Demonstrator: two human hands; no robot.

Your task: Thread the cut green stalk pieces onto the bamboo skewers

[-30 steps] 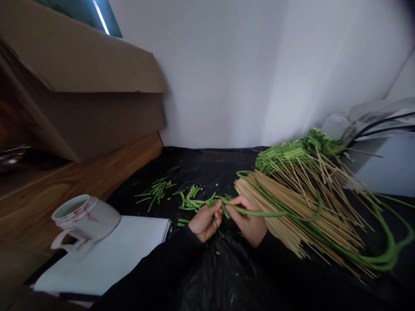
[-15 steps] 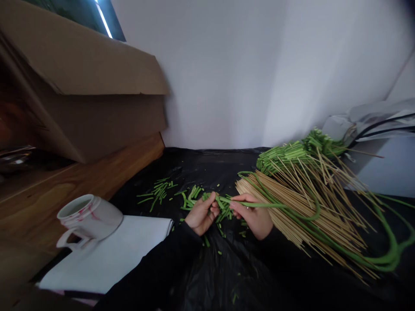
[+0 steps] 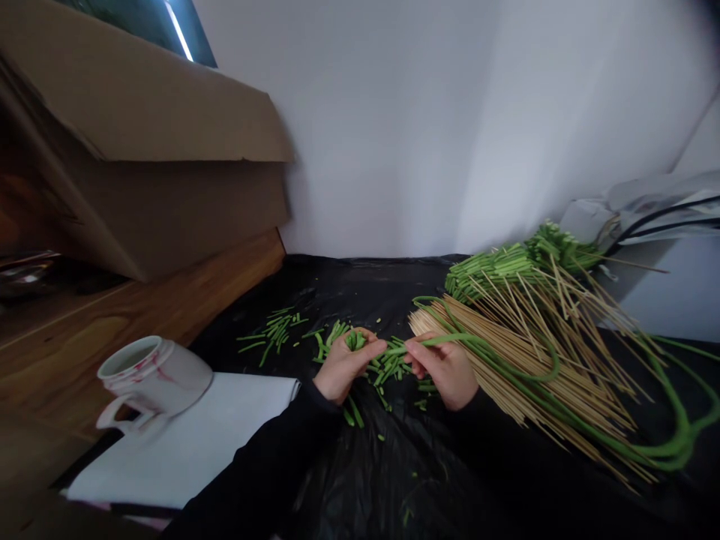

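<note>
My right hand (image 3: pixel 454 375) is closed, thumb and fingers pinching a long green garlic scape (image 3: pixel 469 338) near its left end. The rest of that stalk trails off to the right over the skewers. Facing it, my left hand (image 3: pixel 338 369) is closed too, with its thumb at the tip of the same scape. Short scape pieces (image 3: pixel 355 340) show within the curl of its fingers; how many it holds is hidden. Below and between both hands, broken scape pieces (image 3: pixel 394 366) lie in a loose pile on black plastic sheeting (image 3: pixel 388 480).
Bamboo skewers (image 3: pixel 540 360) spread at the right, with stacked skewered scape pieces (image 3: pixel 495 271) behind them. More cut bits (image 3: pixel 275 330) lie left of the pile. A white mug (image 3: pixel 163 379) stands on white paper (image 3: pixel 225 435). A cardboard box (image 3: pixel 196 202) is back left, a wall behind.
My left hand has turned and its thumb has come to the scape's tip, nearer my right hand. The right hand's fingers have shifted slightly along the stalk.
</note>
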